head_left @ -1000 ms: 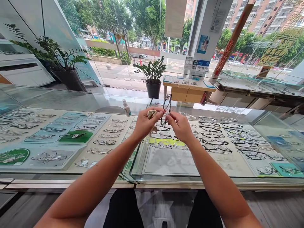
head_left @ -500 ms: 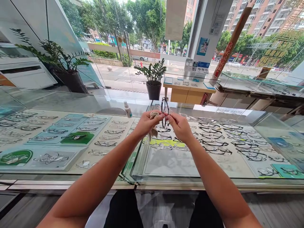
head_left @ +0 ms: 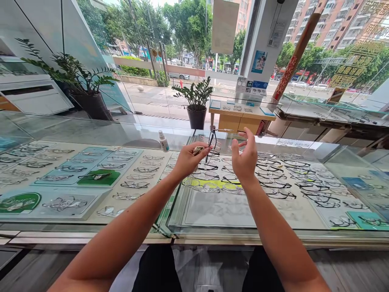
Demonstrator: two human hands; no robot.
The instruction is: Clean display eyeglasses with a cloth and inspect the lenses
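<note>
Closest to me on the feed, both bare forearms reach out over the front edge of the glass surface, which I take to be a display case. Under the glass lie rows of spectacle frames.

I'll place everything from the small white spray bottle standing on the glass. Just right of the bottle and a little nearer me, the left hand is clenched on two things at once. A folded cloth is bunched against the palm, and the left fingers pinch a pair of black glasses. The glasses stand upright above the glass, off the surface, with one thin arm swung out to the right. My guess is the grip sits at the frame's edge so that the lenses stay clear of skin.

Further right of the bottle, the right hand is released, its fingers spread and curled near the tip of that outstretched arm (I can't tell whether they touch it).

Left of the bottle, under the glass, a green card sits among more frames.

Beyond the bottle and to its right, a potted plant stands on the floor by a wooden stand. Far left of the bottle is a larger plant, and behind them all the shop window looks onto a tree-lined street.
</note>
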